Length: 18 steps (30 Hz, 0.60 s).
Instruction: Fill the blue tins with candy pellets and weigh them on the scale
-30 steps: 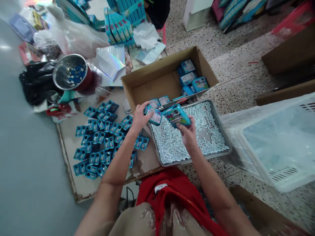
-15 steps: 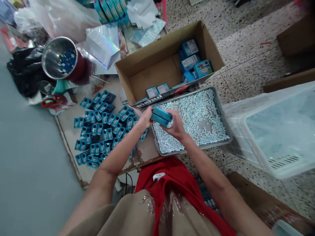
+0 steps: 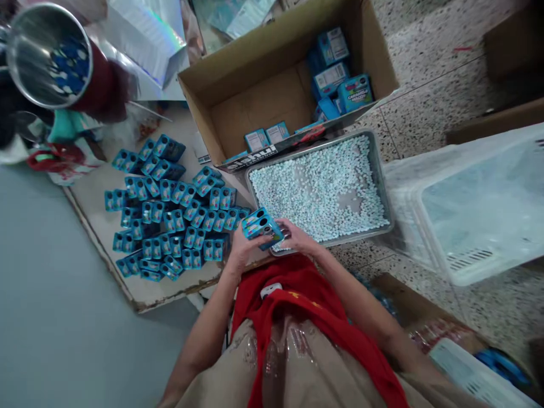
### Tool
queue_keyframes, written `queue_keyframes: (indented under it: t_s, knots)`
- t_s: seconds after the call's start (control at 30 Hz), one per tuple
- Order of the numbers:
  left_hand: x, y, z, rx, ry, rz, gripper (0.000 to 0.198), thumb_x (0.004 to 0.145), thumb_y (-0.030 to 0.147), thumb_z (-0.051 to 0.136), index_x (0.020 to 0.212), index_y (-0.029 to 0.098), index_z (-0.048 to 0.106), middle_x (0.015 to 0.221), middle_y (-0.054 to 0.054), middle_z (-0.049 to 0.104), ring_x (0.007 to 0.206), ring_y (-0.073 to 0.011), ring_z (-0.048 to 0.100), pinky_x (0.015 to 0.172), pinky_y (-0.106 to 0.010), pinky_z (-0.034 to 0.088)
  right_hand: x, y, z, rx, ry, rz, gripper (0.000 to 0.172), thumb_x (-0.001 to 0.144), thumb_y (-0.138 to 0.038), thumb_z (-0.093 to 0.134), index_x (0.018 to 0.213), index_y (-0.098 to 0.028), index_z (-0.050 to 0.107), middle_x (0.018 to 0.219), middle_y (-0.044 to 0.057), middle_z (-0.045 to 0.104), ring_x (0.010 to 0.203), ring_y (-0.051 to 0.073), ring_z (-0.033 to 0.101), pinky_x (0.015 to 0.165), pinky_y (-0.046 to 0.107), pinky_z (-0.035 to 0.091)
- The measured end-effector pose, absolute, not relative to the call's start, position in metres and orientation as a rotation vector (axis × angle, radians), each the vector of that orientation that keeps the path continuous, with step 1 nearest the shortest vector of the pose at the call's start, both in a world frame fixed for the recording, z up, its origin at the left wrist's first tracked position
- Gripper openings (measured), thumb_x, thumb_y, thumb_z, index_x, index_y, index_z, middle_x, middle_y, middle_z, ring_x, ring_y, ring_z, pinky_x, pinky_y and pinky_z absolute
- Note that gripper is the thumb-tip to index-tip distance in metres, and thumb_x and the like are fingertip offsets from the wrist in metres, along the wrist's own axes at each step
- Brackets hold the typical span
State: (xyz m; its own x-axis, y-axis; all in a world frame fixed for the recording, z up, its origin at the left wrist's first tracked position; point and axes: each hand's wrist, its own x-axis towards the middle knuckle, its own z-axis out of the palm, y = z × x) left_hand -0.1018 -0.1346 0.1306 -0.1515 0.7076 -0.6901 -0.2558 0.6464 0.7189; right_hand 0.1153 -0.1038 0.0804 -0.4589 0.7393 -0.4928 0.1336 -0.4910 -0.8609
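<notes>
A pair of small blue cartons is in my left hand, whose fingers wrap round their sides. The cartons sit side by side, tilted, with dark round holes in their upper ends. Close against their lower right side is my right hand, its fingers curled round a small shiny thing that I cannot make out. Both hands are over the near left corner of a grey tray of pale blue and white pellets. On the table to the left stand many similar cartons in rows, holes upward.
A cardboard box with several blue packs stands behind the tray. A steel pot with blue and white pieces is at the back left. To the right is a translucent plastic bin. The table's edge runs near my body.
Both hands have come nearer my body, and the cartons have turned so their holed ends face up. My right hand has moved from their end to their lower side. The view has shifted.
</notes>
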Motion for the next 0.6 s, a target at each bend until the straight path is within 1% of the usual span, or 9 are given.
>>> queue_keyframes:
  t_s: [0.07, 0.1, 0.13, 0.23, 0.3, 0.37, 0.43, 0.53, 0.6]
  knots:
    - [-0.115, -0.143, 0.129, 0.421, 1.647, 0.848, 0.08, 0.047, 0.047, 0.109, 0.113, 0.018, 0.073, 0.106, -0.008, 0.081, 0.097, -0.0288, 0.077, 0.097, -0.044, 0.064, 0.129, -0.067, 0.065, -1.434, -1.584, 1.798, 0.052, 0.093, -0.068, 0.079, 0.117, -0.022, 0.071, 0.104, 0.01, 0.074, 0.096, 0.03, 0.069, 0.096, 0.047, 0.059]
    - [-0.123, -0.146, 0.13, 0.455, 1.721, 0.812, 0.08, 0.048, 0.049, 0.108, 0.113, 0.018, 0.073, 0.106, -0.009, 0.082, 0.099, -0.03, 0.077, 0.1, -0.045, 0.063, 0.129, -0.043, 0.057, -1.473, -1.791, 1.569, 0.041, 0.105, -0.061, 0.067, 0.114, -0.021, 0.073, 0.11, 0.013, 0.074, 0.106, 0.032, 0.068, 0.103, 0.049, 0.057]
    - [-0.129, -0.148, 0.13, 0.502, 1.789, 0.764, 0.079, 0.048, 0.051, 0.107, 0.112, 0.018, 0.074, 0.107, -0.01, 0.082, 0.102, -0.0316, 0.078, 0.103, -0.047, 0.062, 0.124, -0.018, 0.048, -1.422, -2.061, 1.344, 0.033, 0.112, -0.049, 0.06, 0.116, -0.02, 0.075, 0.122, 0.017, 0.074, 0.12, 0.035, 0.066, 0.112, 0.053, 0.052]
    - [-0.138, -0.153, 0.131, 0.628, 1.94, 0.629, 0.079, 0.048, 0.055, 0.106, 0.111, 0.019, 0.074, 0.11, -0.011, 0.082, 0.109, -0.036, 0.077, 0.109, -0.052, 0.06, 0.084, 0.041, 0.016, -1.015, -2.651, 1.014, 0.03, 0.111, -0.024, 0.054, 0.131, -0.014, 0.074, 0.15, 0.022, 0.064, 0.146, 0.038, 0.052, 0.123, 0.057, 0.044]
    - [-0.134, -0.158, 0.132, 0.653, 1.994, 0.57, 0.078, 0.048, 0.054, 0.105, 0.111, 0.02, 0.074, 0.109, -0.01, 0.082, 0.108, -0.0365, 0.078, 0.107, -0.053, 0.061, 0.059, 0.056, -0.004, -0.844, -2.836, 0.921, 0.038, 0.108, -0.025, 0.061, 0.142, -0.011, 0.069, 0.164, 0.021, 0.055, 0.157, 0.04, 0.041, 0.13, 0.061, 0.036]
    - [-0.128, -0.165, 0.133, 0.655, 2.037, 0.527, 0.076, 0.048, 0.049, 0.106, 0.11, 0.022, 0.073, 0.108, -0.008, 0.082, 0.107, -0.0354, 0.079, 0.103, -0.05, 0.063, 0.055, 0.055, -0.021, -0.816, -2.903, 0.871, 0.046, 0.108, -0.032, 0.063, 0.149, -0.01, 0.065, 0.171, 0.021, 0.048, 0.163, 0.042, 0.033, 0.133, 0.065, 0.028]
    - [-0.123, -0.171, 0.134, 0.653, 2.061, 0.477, 0.072, 0.048, 0.044, 0.106, 0.107, 0.023, 0.071, 0.105, -0.007, 0.082, 0.105, -0.0343, 0.079, 0.101, -0.048, 0.065, 0.077, 0.046, -0.029, -0.862, -2.923, 0.86, 0.045, 0.111, -0.036, 0.059, 0.148, -0.012, 0.066, 0.169, 0.02, 0.05, 0.162, 0.041, 0.034, 0.133, 0.065, 0.028]
    - [-0.123, -0.175, 0.135, 0.669, 2.057, 0.429, 0.07, 0.049, 0.041, 0.106, 0.107, 0.023, 0.071, 0.105, -0.007, 0.082, 0.106, -0.0343, 0.079, 0.102, -0.049, 0.065, 0.138, 0.027, -0.024, -0.981, -2.943, 0.859, 0.034, 0.111, -0.03, 0.053, 0.134, -0.015, 0.073, 0.153, 0.018, 0.064, 0.15, 0.039, 0.046, 0.127, 0.063, 0.036]
    - [-0.125, -0.172, 0.135, 0.695, 2.047, 0.415, 0.071, 0.05, 0.042, 0.106, 0.109, 0.023, 0.07, 0.108, -0.008, 0.083, 0.108, -0.0351, 0.079, 0.104, -0.05, 0.064, 0.171, 0.002, -0.013, -1.135, -2.873, 0.79, 0.031, 0.107, -0.03, 0.057, 0.129, -0.016, 0.075, 0.151, 0.019, 0.065, 0.151, 0.041, 0.046, 0.13, 0.068, 0.031]
